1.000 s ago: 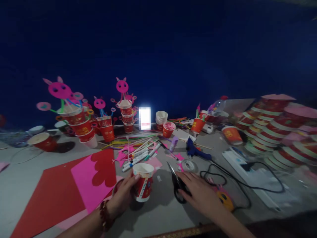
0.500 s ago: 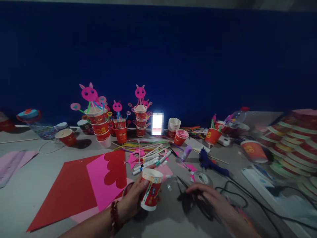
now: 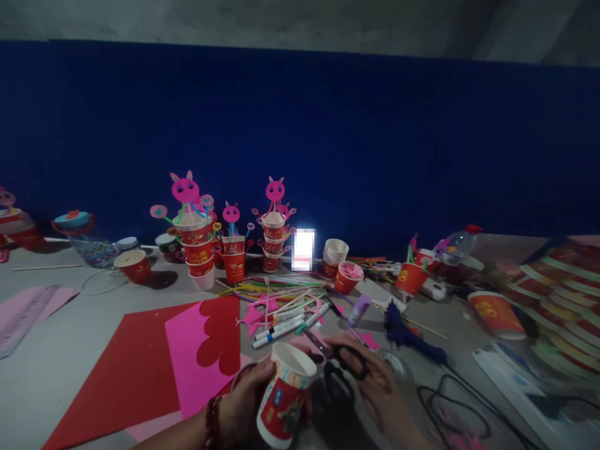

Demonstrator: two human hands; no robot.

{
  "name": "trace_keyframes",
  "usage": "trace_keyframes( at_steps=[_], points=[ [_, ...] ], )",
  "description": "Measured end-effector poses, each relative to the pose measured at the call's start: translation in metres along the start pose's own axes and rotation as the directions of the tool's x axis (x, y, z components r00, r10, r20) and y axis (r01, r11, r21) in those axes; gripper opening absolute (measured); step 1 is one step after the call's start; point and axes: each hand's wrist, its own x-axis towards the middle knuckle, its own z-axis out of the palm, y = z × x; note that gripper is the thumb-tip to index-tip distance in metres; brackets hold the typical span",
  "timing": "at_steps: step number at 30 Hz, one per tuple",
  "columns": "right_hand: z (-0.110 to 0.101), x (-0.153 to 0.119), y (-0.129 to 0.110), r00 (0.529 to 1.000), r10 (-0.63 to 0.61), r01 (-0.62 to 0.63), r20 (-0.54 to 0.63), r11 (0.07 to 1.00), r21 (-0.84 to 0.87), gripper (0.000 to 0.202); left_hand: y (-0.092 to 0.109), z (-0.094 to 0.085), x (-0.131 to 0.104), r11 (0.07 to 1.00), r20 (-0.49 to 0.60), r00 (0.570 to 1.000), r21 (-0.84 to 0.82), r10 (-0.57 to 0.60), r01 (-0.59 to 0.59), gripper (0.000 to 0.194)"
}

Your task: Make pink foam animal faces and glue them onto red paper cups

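My left hand (image 3: pixel 244 400) is wrapped round a red paper cup (image 3: pixel 285 397) with a white rim. The cup tilts, its open mouth facing up and toward the right. In my right hand (image 3: pixel 375 381) is a pair of black-handled scissors (image 3: pixel 347 369), held close to the cup's rim. The blades point up and left, apart from the cup as far as I can see. Left of the cup lie a red sheet (image 3: pixel 126 362) and a bright pink sheet (image 3: pixel 187 356) with a scalloped edge.
Markers (image 3: pixel 279 328) and pipe cleaners lie behind the cup. A blue glue gun (image 3: pixel 412 337) with a cable, a purple glue stick (image 3: pixel 360 310) and a power strip (image 3: pixel 515 387) are to the right. Stacked cups with pink faces (image 3: pixel 185 189) stand along the back.
My right hand has lifted the scissors off the table and brought them left, up to the cup. The cup has come lower and tilted more. The view has tipped upward.
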Motion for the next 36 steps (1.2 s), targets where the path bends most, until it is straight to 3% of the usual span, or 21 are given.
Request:
trace_keyframes(
  at_steps=[4,8,11,14,17,23,26,29,32,34,36],
  points=[
    [0.016,0.005,0.000,0.954,-0.251,0.269,0.161,0.957,-0.105,0.026,0.005,-0.004,-0.001,0.990,0.157,0.982,-0.073,-0.104,0.116,0.074],
    [0.016,0.003,0.007,0.923,-0.321,0.353,0.213,0.927,-0.131,0.034,0.011,0.004,-0.003,0.999,0.054,0.997,0.005,-0.050,0.050,0.064],
    [0.012,0.003,0.004,0.951,-0.275,0.285,0.140,0.957,-0.059,0.026,0.014,0.007,-0.006,0.982,-0.010,0.999,0.183,0.039,-0.036,0.063],
    [0.008,0.003,0.001,0.978,-0.133,0.120,0.161,0.989,0.088,0.018,0.020,0.007,-0.008,0.940,0.009,1.000,0.342,0.008,-0.011,0.069],
    [0.008,-0.002,0.010,0.977,-0.030,-0.005,0.211,0.987,0.160,0.026,0.023,0.006,-0.008,0.930,0.025,0.999,0.367,-0.029,0.018,0.072],
    [0.026,-0.013,0.031,0.968,-0.008,-0.029,0.252,0.990,0.140,0.052,0.024,0.004,-0.011,0.903,-0.038,0.999,0.428,-0.018,0.033,0.071],
    [0.030,-0.007,0.021,0.942,-0.032,0.001,0.335,0.996,0.093,0.044,0.023,0.000,-0.012,0.872,-0.061,0.997,0.485,-0.043,0.067,0.067],
    [0.030,-0.002,0.008,0.941,-0.078,0.062,0.329,0.996,0.058,0.038,0.021,-0.003,-0.011,0.880,-0.041,0.997,0.468,-0.069,0.080,0.070],
    [0.035,-0.006,0.007,0.967,-0.086,0.041,0.240,0.982,0.186,0.043,0.018,-0.003,-0.010,0.897,-0.033,0.996,0.433,-0.082,0.088,0.067],
    [0.041,-0.012,0.010,0.990,0.064,-0.100,0.127,0.946,0.307,0.043,0.016,0.000,-0.008,0.904,-0.025,0.995,0.415,-0.101,0.102,0.065],
    [0.046,-0.016,0.013,0.969,0.248,-0.226,-0.018,0.907,0.355,0.036,0.014,0.003,-0.006,0.921,-0.027,0.994,0.374,-0.105,0.108,0.067]
  ],
)
